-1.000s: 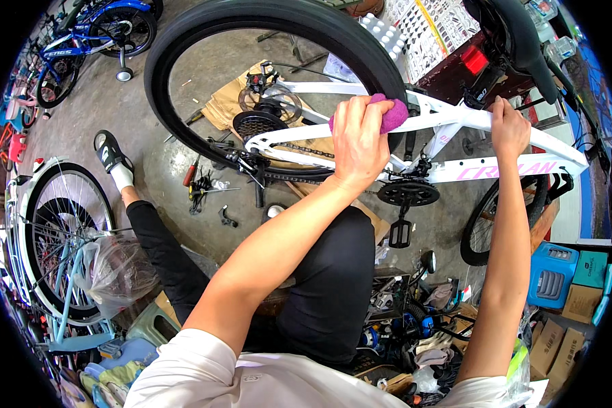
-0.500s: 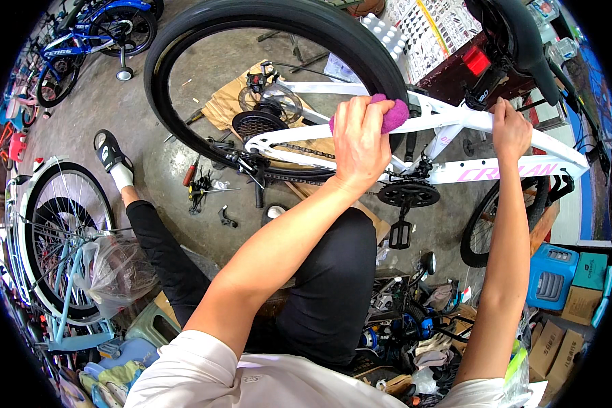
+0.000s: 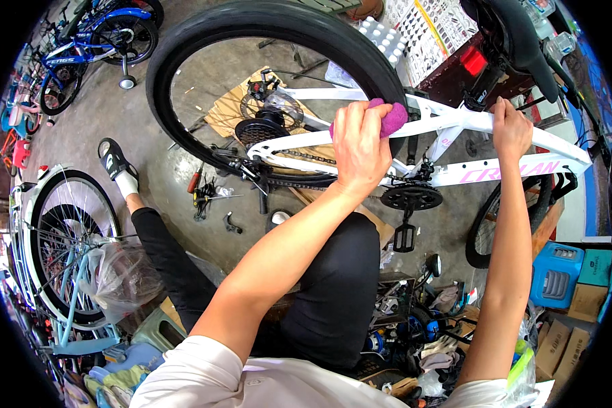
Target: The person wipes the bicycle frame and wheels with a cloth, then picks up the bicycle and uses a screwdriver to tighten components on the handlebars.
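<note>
While person sits over upturned white bicycle frame (image 3: pixel 455 122), left hand (image 3: pixel 358 148) presses purple cloth (image 3: pixel 389 116) onto frame tube, fingers closed over cloth. Right hand (image 3: pixel 511 129) grips upper tube, fingers wrapped round it. Black rear tyre (image 3: pixel 265 20) arcs just beyond left fingers; chain (image 3: pixel 299 158) runs just beneath them.

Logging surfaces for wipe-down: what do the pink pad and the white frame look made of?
Pink pad under the left hand: soft, fuzzy cloth or sponge, matte. White frame gripped by the right hand: likely painted metal tubing, smooth and glossy; which metal cannot be told.
</note>
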`<state>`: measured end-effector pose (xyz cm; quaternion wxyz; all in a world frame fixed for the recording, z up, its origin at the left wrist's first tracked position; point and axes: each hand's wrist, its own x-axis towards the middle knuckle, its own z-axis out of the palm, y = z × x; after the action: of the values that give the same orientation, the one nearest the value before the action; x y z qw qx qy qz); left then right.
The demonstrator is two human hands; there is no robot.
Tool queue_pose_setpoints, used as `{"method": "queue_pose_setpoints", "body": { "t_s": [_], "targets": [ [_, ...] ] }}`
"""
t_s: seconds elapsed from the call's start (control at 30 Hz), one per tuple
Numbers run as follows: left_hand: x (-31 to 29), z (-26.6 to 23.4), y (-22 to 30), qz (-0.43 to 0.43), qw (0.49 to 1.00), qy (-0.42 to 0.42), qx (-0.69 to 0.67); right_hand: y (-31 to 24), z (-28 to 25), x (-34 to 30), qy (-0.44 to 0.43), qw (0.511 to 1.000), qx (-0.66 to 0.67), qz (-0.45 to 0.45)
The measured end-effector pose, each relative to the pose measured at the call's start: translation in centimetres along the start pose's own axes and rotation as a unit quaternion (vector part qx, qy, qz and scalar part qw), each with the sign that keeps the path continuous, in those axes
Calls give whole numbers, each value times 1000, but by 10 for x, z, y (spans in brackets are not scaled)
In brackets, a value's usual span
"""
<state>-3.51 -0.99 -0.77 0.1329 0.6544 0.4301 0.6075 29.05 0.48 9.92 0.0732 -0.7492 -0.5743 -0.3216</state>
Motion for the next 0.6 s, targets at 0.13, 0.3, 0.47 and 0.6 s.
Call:
{"method": "queue_pose_setpoints", "body": {
  "t_s": [0.13,0.3,0.47,0.6],
  "targets": [
    [-1,2,1,-2,1000,1,-1,2,0,-1,1,1000,7,0],
    [0,0,1,-5,1000,1,-1,-2,-2,0,-14,1000,10,12],
    [0,0,1,-5,1000,1,-2,-4,-4,0,-7,1000,8,15],
    [-1,4,2,-2,1000,-5,10,-6,-13,-1,14,998,62,24]
  ]
}}
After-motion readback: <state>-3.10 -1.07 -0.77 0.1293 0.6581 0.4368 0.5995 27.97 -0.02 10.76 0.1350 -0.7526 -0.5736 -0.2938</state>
